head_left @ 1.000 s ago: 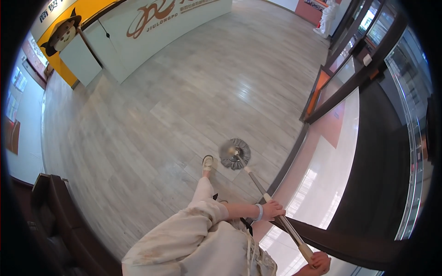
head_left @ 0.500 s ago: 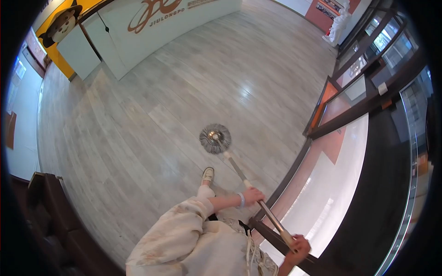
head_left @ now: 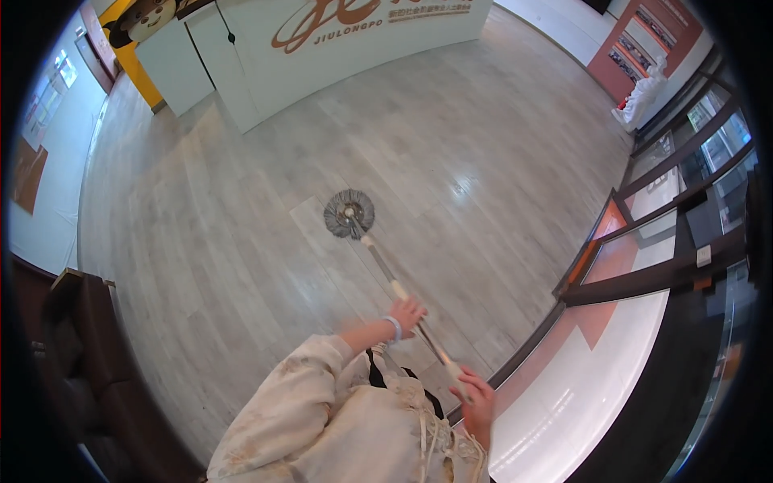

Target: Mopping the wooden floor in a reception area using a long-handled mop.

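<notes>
My left hand (head_left: 407, 315) is closed around the middle of a mop handle (head_left: 380, 259), with a pale band on its wrist. My right hand (head_left: 473, 390) grips the handle's upper end, lower right in the picture. The round grey mop head (head_left: 354, 201) lies on the light wood-look floor (head_left: 225, 241), ahead of me and slightly left of centre, with a metal hub in its middle.
A white counter (head_left: 322, 80) stands ahead, beside a yellow panel (head_left: 133, 72) with a cartoon face. A brown leather sofa (head_left: 133, 386) is lower left. Dark-framed glass doors (head_left: 660, 253) line the right, with a white statue (head_left: 644, 97) at far upper right.
The mop head has moved away from me and leftward across the floor. Both hands have moved up and left with the handle. The view has shifted, and my shoe has left view.
</notes>
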### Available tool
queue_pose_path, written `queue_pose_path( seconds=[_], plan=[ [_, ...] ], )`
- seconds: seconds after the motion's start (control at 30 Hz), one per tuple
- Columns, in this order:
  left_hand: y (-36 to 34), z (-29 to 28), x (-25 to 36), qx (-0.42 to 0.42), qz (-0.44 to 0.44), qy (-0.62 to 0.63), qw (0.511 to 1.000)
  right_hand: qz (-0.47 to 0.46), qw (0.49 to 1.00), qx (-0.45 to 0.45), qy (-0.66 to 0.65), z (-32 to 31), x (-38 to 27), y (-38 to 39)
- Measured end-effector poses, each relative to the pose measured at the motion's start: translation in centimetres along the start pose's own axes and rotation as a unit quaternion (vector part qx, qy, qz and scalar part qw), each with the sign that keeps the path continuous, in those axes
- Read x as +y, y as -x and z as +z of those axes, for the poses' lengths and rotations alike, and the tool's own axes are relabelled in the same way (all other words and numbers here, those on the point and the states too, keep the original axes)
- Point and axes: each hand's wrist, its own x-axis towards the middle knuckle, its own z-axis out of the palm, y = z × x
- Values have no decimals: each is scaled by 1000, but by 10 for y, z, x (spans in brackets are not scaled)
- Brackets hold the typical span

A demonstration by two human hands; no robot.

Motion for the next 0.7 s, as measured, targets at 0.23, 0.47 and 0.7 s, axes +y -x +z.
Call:
queue_pose_path(
  seconds=[0.23, 0.47, 0.7],
  plan=[
    [-21, -39, 65, 137, 199, 186, 953, -154, 965, 129, 168, 19, -124, 27],
    [-65, -68, -39, 172, 133, 113, 970, -226, 955, -20, 192, 69, -116, -60],
    [-102, -130, -113, 112, -150, 63, 980, -173, 937, -213, 218, 124, -37, -250]
  ],
)
